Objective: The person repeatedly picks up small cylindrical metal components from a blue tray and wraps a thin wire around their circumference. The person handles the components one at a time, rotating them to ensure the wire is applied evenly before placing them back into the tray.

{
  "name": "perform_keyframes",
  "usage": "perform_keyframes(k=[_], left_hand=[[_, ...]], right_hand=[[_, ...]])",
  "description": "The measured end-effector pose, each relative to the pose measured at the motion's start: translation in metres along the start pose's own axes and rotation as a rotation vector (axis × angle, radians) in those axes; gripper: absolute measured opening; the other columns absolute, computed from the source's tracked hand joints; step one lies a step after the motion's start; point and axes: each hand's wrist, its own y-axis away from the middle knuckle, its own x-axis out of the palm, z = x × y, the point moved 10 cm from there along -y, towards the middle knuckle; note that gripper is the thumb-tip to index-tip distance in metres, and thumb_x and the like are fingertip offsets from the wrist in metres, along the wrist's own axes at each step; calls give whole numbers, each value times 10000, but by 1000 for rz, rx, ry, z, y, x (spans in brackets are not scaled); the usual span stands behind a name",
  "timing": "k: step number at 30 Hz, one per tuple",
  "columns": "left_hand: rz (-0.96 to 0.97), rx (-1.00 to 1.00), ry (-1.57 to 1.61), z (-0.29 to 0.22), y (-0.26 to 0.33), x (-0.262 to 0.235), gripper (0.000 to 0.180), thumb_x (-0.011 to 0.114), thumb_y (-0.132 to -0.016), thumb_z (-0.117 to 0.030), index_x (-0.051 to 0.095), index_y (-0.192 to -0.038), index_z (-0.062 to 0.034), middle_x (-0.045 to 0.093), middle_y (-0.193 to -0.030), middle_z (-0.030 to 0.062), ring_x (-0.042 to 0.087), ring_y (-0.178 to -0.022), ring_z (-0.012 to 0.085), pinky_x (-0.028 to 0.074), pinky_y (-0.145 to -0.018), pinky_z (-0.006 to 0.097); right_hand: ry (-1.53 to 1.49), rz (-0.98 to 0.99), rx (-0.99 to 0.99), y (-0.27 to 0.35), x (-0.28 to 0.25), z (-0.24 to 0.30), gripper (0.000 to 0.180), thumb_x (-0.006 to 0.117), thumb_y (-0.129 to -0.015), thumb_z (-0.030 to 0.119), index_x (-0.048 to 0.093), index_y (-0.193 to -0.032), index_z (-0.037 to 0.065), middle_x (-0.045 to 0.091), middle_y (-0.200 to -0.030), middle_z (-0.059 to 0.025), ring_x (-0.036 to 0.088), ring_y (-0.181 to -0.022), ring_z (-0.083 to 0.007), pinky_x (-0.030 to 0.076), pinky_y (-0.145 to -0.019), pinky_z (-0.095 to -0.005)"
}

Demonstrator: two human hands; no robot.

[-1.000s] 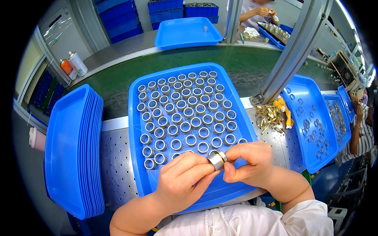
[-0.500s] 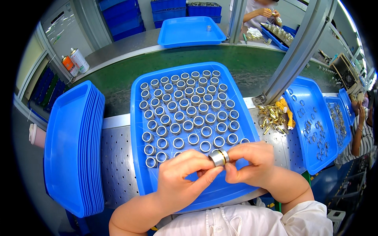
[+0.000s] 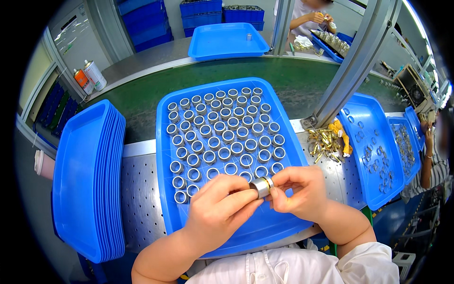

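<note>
Over the near part of a blue tray (image 3: 265,232), my two hands meet on one short metal sleeve (image 3: 259,188). My left hand (image 3: 213,206) is closed round its left side with the fingertips. At the sleeve's other end, my right hand (image 3: 300,189) pinches a thin metal ring (image 3: 270,182) between thumb and fingers; a narrow brass-coloured band shows beside it. Whether the ring is seated on the sleeve cannot be made out. Upright metal sleeves (image 3: 214,143) with open tops stand in rows across the tray, some hidden behind my hands.
Nested blue trays (image 3: 90,180) stand at the left. Right of my tray lie brass-coloured pins (image 3: 324,142), a yellow cloth (image 3: 343,135) and a tray of loose rings (image 3: 373,156). A metal post (image 3: 354,61) rises beyond them. Across the green belt (image 3: 137,113), another person's hands (image 3: 324,20) work.
My hands and the sleeve have shifted slightly left and up. The right fingers have turned a little on the ring, and the left fingers lie further over the sleeve.
</note>
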Motion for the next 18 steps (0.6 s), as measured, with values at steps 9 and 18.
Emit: perform_keyframes(k=[9,18], left_hand=[[-23,-52,65,3,1,-1,186,774,-619,-15,658,-763,-21,545,-905,93,573,-731,172,500,-613,246],[-30,-38,21,-4,4,-2,192,789,-623,-49,647,-749,-31,524,-889,86,547,-691,159,481,-567,240]], right_hand=[[69,22,-118,-1,2,12,144,707,-669,-15,641,-797,-8,640,-648,-59,631,-572,-96,518,-543,-216],[180,6,-265,1,3,28,157,700,-635,-20,628,-772,5,628,-615,-57,635,-546,-115,513,-519,-219]])
